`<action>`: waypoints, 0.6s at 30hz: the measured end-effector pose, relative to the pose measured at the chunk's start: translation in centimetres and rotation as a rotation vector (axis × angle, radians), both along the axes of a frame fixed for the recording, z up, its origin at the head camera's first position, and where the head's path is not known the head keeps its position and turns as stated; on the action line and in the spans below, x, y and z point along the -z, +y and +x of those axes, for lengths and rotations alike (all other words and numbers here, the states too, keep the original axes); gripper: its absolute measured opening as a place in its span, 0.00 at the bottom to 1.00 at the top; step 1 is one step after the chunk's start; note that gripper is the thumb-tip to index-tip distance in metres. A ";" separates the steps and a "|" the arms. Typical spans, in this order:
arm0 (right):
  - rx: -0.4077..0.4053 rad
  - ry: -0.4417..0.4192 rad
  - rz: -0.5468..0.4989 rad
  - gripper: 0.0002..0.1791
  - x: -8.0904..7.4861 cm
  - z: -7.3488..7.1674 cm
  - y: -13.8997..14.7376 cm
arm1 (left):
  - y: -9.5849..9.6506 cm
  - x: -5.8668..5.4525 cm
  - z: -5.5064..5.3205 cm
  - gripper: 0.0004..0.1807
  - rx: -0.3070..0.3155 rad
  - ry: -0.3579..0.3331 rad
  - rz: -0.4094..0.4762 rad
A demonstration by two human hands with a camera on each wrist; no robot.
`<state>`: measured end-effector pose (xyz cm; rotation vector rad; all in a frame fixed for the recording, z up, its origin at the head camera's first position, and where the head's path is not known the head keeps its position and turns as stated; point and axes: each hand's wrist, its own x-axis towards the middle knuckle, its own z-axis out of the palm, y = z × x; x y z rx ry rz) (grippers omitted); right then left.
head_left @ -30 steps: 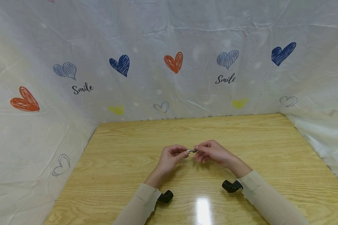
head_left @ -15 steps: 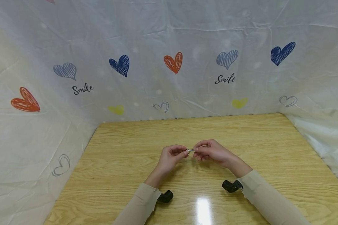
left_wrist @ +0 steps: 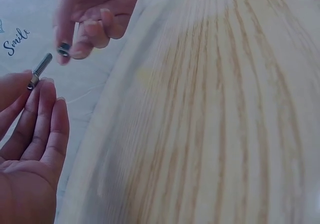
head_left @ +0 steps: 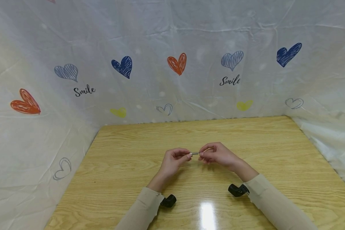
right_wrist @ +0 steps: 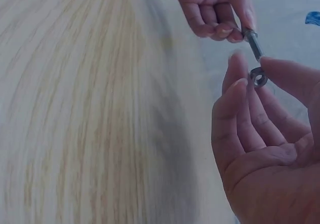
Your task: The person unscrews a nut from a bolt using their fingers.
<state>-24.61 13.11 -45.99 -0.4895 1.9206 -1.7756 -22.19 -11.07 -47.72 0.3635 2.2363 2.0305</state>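
My left hand pinches a metal bolt by its head end, with the threaded shank pointing towards the other hand. In the right wrist view the same bolt reaches out from the left hand's fingertips. My right hand pinches a small metal nut between thumb and fingers. A short gap shows between the nut and the bolt's tip in the left wrist view. Both hands are held above the table, fingertips facing each other.
Under the hands lies a wood-grain table. A white sheet printed with hearts and "Smile" hangs at its back and both sides. Black wrist-mounted pieces stick out near the left cuff and the right cuff.
The right hand first moved slightly left towards the bolt, then back a little to the right, so more of the shank shows. The left hand has hardly moved.
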 end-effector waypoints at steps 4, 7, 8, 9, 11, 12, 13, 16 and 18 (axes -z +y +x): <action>-0.002 0.091 0.097 0.15 0.5 -0.2 0.1 | 0.0 0.1 0.0 0.10 -0.010 -0.012 -0.005; -0.002 0.179 0.180 0.11 0.8 -0.2 0.1 | 0.0 0.2 -0.1 0.09 -0.020 -0.014 -0.030; 0.000 0.213 0.209 0.10 0.8 -0.2 0.1 | 0.0 0.3 -0.1 0.09 -0.026 -0.015 -0.043; 0.003 0.254 0.245 0.08 0.9 -0.1 0.0 | 0.0 0.4 -0.2 0.08 -0.035 -0.012 -0.062; 0.010 0.341 0.329 0.06 1.0 -0.1 -0.1 | 0.0 0.6 -0.4 0.07 -0.054 -0.007 -0.106; 0.018 0.381 0.373 0.05 1.1 -0.2 -0.1 | 0.1 0.7 -0.5 0.07 -0.065 -0.005 -0.134; 0.020 0.422 0.414 0.04 1.2 -0.2 -0.2 | 0.1 0.9 -0.5 0.06 -0.072 -0.005 -0.162; 0.015 0.530 0.506 0.02 1.4 -0.3 -0.3 | 0.3 1.1 -0.7 0.05 -0.081 0.001 -0.238; 0.001 0.577 0.538 0.02 1.5 -0.4 -0.4 | 0.4 1.2 -0.7 0.04 -0.086 0.006 -0.287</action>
